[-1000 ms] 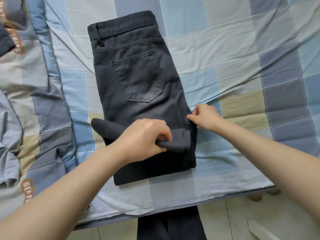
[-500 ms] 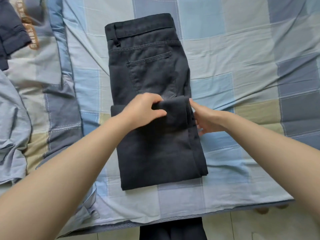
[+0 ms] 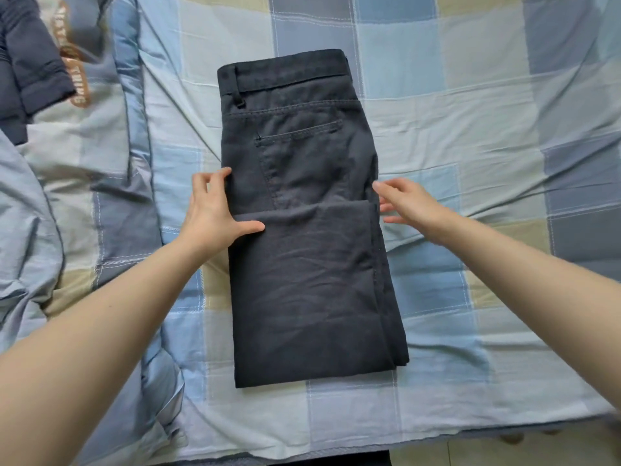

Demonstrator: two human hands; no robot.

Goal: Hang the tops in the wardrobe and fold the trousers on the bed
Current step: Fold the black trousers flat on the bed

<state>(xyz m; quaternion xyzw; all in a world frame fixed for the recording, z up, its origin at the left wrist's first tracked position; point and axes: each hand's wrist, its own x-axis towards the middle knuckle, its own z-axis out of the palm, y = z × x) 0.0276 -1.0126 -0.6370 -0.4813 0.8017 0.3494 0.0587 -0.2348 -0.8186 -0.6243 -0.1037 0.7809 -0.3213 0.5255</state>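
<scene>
Hands apart, fingers spread: left hand (image 3: pixel 215 215) thumb pressing the folded dark trousers (image 3: pixel 312 237) between them; right hand (image 3: pixel 408 206) fingertips touching their opposite edge.

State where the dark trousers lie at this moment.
In the head view the dark trousers lie folded at the centre of the checked bed sheet, waistband away from the person, between the left hand and the right hand.

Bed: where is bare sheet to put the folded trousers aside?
Right of the trousers, beyond the right hand, the checked sheet lies bare to the frame edge. Left is crowded: left hand, rumpled quilt, dark top.
</scene>
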